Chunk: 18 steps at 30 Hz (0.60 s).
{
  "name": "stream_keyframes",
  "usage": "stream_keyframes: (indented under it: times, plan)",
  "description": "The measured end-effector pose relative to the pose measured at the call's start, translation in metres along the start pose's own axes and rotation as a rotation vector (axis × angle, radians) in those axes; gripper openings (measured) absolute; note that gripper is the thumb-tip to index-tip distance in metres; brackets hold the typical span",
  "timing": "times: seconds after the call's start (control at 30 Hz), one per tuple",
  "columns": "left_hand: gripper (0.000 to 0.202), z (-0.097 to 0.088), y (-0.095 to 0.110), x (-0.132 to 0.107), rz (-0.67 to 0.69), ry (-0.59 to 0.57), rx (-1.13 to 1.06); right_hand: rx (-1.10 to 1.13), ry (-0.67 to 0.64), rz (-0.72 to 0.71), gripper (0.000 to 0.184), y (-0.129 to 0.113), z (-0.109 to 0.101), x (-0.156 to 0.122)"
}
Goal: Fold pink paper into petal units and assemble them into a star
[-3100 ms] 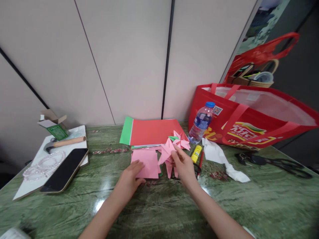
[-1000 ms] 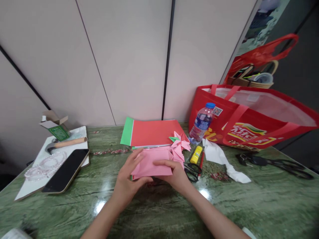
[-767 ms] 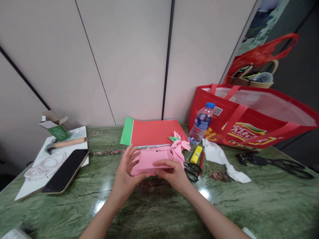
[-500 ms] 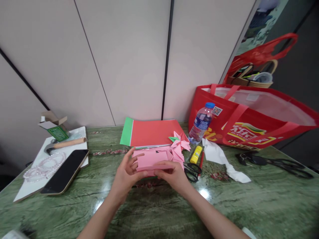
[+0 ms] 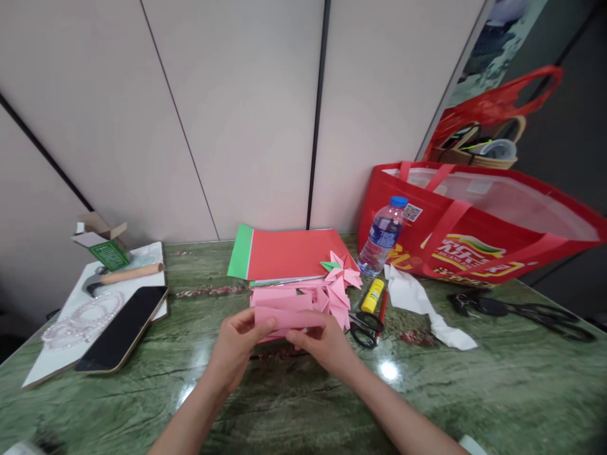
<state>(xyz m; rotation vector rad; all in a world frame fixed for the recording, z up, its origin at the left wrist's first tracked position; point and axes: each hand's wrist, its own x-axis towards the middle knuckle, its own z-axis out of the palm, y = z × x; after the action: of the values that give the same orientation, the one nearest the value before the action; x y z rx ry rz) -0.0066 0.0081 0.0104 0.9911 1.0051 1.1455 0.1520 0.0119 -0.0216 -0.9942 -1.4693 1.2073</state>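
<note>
A folded strip of pink paper (image 5: 287, 317) is held between my two hands, just above the table. My left hand (image 5: 239, 344) pinches its left end, thumb in front. My right hand (image 5: 327, 341) grips the right end, fingers behind and thumb below. Behind the strip lie more pink paper pieces (image 5: 272, 296), partly hidden by it. Pink folded paper flowers (image 5: 344, 273), one with a green leaf, rest just right of these. Further back lies a stack of coloured paper with a red sheet (image 5: 298, 253) on top. Small scissors (image 5: 365, 330) lie right of my right hand.
Right of the paper are a yellow glue stick (image 5: 372, 296), a red pencil (image 5: 383, 306), a water bottle (image 5: 383, 237), crumpled tissue (image 5: 427, 303), large scissors (image 5: 545, 316) and a red bag (image 5: 474, 221). At left are a phone (image 5: 123, 328), hammer (image 5: 128, 275), bead bracelets (image 5: 83, 319) and green box (image 5: 109, 253).
The pink paper has been turned down into a narrower strip. My left fingers, spread before, have closed on its left end.
</note>
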Motion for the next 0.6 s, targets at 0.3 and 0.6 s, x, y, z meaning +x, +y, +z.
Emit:
stream_keyframes:
  times: [0.3,0.6]
  plan:
    - [0.031,0.0005,-0.0011,0.0001,0.031,0.033,-0.004,0.166,0.253,-0.070,0.041,0.0001,0.0061,-0.0012]
    - [0.056,-0.0009,-0.0047,0.0024,0.065,0.068,0.035,0.087,0.210,-0.016,0.037,0.0037,0.0020,-0.0003]
